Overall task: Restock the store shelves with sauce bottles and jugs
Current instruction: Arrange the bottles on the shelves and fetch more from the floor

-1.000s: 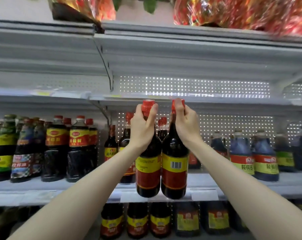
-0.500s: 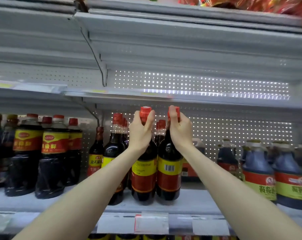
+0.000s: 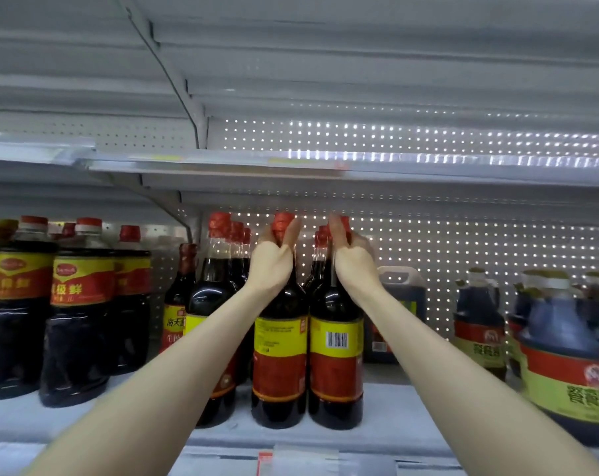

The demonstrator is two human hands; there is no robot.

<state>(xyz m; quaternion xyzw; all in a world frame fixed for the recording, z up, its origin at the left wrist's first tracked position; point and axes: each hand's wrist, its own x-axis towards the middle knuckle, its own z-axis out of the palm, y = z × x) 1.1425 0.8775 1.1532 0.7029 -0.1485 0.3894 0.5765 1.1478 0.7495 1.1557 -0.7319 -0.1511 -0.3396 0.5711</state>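
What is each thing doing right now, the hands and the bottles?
left sauce bottle: upright on the shelf, red cap on.
right sauce bottle: upright beside it, red cap on.
left hand: grips the left sauce bottle's neck.
right hand: grips the right sauce bottle's neck.

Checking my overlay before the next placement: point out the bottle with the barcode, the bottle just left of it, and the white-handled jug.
barcode bottle (image 3: 335, 372): head view, red band of its label.
neighbouring bottle (image 3: 279, 372): head view, red band of its label.
white-handled jug (image 3: 394, 270): head view, its white handle.
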